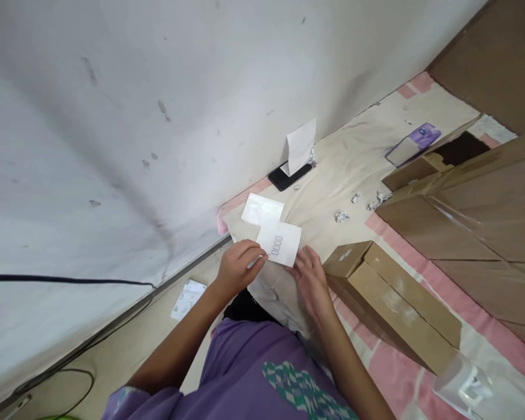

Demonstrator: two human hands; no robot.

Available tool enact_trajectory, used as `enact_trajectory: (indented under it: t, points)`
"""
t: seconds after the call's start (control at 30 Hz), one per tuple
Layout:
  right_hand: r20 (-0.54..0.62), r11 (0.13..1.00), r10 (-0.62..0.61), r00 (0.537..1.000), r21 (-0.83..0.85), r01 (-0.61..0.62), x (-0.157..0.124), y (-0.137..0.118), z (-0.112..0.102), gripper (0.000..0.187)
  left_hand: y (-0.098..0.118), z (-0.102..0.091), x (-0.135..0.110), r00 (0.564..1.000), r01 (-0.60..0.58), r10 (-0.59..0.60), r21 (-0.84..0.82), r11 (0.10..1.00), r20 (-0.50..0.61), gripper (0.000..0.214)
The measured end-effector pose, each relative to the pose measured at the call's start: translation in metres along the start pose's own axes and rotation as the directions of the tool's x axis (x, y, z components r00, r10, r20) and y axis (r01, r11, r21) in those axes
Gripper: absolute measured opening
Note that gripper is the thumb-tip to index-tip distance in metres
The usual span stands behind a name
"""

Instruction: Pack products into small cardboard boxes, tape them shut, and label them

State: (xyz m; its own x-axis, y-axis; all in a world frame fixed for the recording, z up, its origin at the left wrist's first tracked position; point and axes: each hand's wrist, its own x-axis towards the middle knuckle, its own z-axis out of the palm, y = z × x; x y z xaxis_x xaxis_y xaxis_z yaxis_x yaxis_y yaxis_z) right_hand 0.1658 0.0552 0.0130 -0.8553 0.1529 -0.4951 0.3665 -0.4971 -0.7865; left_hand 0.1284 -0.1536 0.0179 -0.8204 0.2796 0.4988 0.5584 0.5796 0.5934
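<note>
A small square of white paper (289, 233) with a column of small printed rectangles is in front of me. My left hand (240, 265) pinches its lower left corner between thumb and fingers. At the lower right edge, my right hand (308, 277) has its fingers bent against the paper, the thumb mostly hidden. Just beyond, partly overlapped by it, another white sheet or packet (261, 209) lies flat on the cloth. Further on, a folded white paper (300, 146) stands upright by a black phone-like object (284, 178) near the wall.
Crumpled foil pieces (342, 216) lie on the pink and cream cloth (321, 198). A long cardboard box (402, 303) sits to my right, with larger cartons (476, 204) behind. A purple pack (420, 140) is further back. A black cable (70, 279) runs along the white wall (157, 116).
</note>
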Motion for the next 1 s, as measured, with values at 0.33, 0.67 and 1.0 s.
enact_trajectory:
  t: [0.33,0.67,1.0]
  points:
    - [0.066,0.961,-0.186,0.98,-0.195,0.196,-0.053,0.034,-0.033,0.049,0.019,0.033,0.009,0.931,0.115,-0.167,0.174,0.978,0.326,0.035]
    - [0.255,0.993,0.103,0.961,-0.079,-0.086,-0.099,0.022,-0.06,0.039,0.068,0.037,-0.021,0.797,-0.413,0.412,-0.099,0.905,0.441,0.051]
    - [0.158,0.998,0.012,0.987,-0.066,-0.002,-0.139,0.031,-0.083,0.04,0.079,0.048,-0.021,0.686,-0.553,0.574,-0.193,0.811,0.447,0.048]
